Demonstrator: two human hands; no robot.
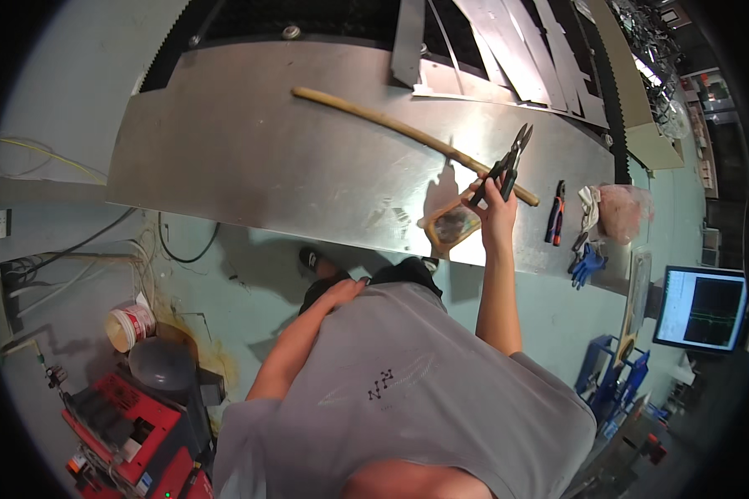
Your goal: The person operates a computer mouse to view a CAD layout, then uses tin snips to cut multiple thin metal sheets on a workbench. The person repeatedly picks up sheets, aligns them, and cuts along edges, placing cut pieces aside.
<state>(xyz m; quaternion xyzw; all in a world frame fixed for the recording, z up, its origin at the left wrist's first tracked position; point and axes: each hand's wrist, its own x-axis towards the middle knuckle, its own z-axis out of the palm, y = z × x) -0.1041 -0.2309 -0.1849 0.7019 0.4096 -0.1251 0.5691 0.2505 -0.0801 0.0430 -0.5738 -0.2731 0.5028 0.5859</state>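
Note:
My right hand (498,205) is closed around the black handles of a pair of metal snips (516,151), whose blades point up and away over the metal table (250,141). Under that hand runs a long wooden stick (374,115), lying slantwise across the sheet. Beside my wrist, at the near edge, sits a small wood-rimmed piece (441,241) with a dull grey middle. My left hand (347,290) rests against my waist by the shirt hem, fingers laid flat and holding nothing visible. Pliers (556,214) with dark, red-trimmed handles lie to the right.
Long metal strips (508,50) are piled at the far side. Right of the pliers are a whitish glove (589,208), a blue glove (589,264) and a pinkish plastic bag (628,212). A monitor (701,309) stands at right, a red machine (133,424) at lower left.

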